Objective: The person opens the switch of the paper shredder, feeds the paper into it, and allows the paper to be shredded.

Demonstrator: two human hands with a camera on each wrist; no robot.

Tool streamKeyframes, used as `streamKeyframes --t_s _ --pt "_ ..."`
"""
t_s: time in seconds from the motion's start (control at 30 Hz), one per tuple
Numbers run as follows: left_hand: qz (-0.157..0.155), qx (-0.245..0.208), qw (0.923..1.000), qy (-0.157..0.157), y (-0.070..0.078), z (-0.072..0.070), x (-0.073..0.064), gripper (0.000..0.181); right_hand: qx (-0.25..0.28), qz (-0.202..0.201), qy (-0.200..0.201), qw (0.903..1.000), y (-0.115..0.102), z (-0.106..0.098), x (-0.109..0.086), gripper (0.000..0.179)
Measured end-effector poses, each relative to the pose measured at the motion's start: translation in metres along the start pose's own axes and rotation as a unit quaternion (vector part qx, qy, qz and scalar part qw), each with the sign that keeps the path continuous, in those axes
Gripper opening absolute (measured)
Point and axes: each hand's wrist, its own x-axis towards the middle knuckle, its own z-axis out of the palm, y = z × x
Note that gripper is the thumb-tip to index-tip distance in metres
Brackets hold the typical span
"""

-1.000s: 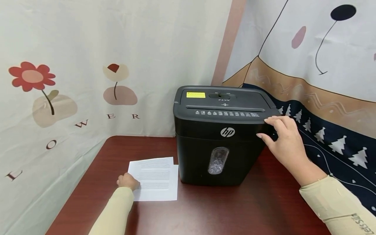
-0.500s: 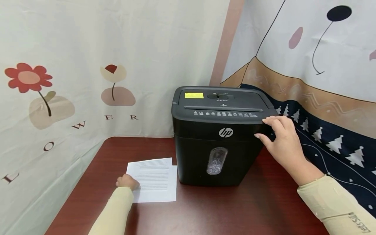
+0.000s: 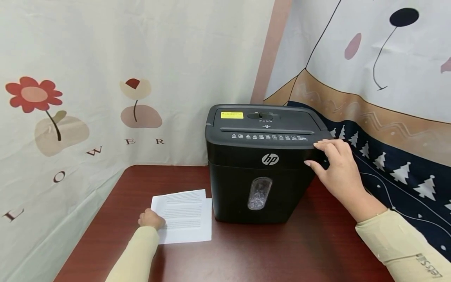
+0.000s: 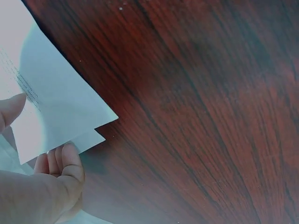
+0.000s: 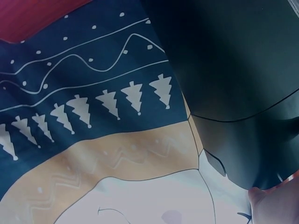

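Note:
A black HP paper shredder (image 3: 232,184) stands upright on the table, with paper scraps visible through its front window (image 3: 260,193). My right hand (image 3: 337,170) is at its upper right corner, fingertips on the top edge and thumb against the front. Only part of that hand (image 5: 276,203) shows in the right wrist view. To the left of the shredder lie overlapping printed sheets of paper (image 3: 184,215). My left hand (image 3: 151,218) holds their left edge; in the left wrist view the thumb (image 4: 13,109) lies over the paper and the other fingers (image 4: 65,161) curl at its edge.
The dark red wooden table (image 3: 246,254) has its left edge close to my left forearm. A pale curtain (image 3: 183,51) with printed flowers hangs behind it. On the right, a navy cloth with white trees (image 3: 401,172) hangs close to the shredder and my right arm.
The head view has shifted slightly, so everything appears a little further left. Both hands keep their places at the paper and at the shredder's corner.

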Motion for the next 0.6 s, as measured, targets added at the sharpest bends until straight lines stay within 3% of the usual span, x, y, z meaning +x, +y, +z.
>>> streamKeyframes --t_s 0.37,0.6 --pt "0.014 -0.019 0.9995 0.022 -0.0092 0.0034 0.0055 0.041 0.01 0.003 -0.001 0.9999 -0.0001 -0.0008 -0.0001 0.051" --pt "0.038 -0.011 0.9992 -0.01 -0.0102 -0.004 0.0072 0.033 0.008 0.002 -0.001 1.0 -0.0007 -0.0018 -0.0001 0.051"
